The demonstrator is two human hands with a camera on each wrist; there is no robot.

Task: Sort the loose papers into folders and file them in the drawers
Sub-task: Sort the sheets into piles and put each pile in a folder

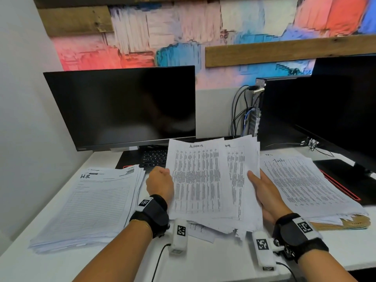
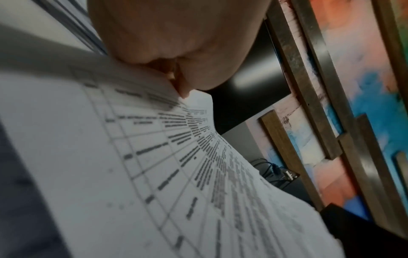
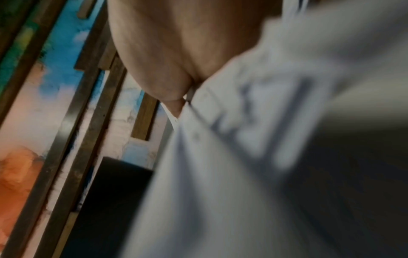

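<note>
Held up over the white surface (image 1: 203,259) in front of a dark monitor (image 1: 120,106): fanned bundle of printed sheets (image 1: 205,180), dense tables of small black type, top page handwritten "Admin". Gripped at its left edge by left hand (image 1: 159,185), fingers curled behind; right hand (image 1: 264,190) clasping right edge. "H.R." stack (image 1: 89,204) lying left, another paper stack (image 1: 305,184) right, atop brown folders (image 1: 345,224)
</note>
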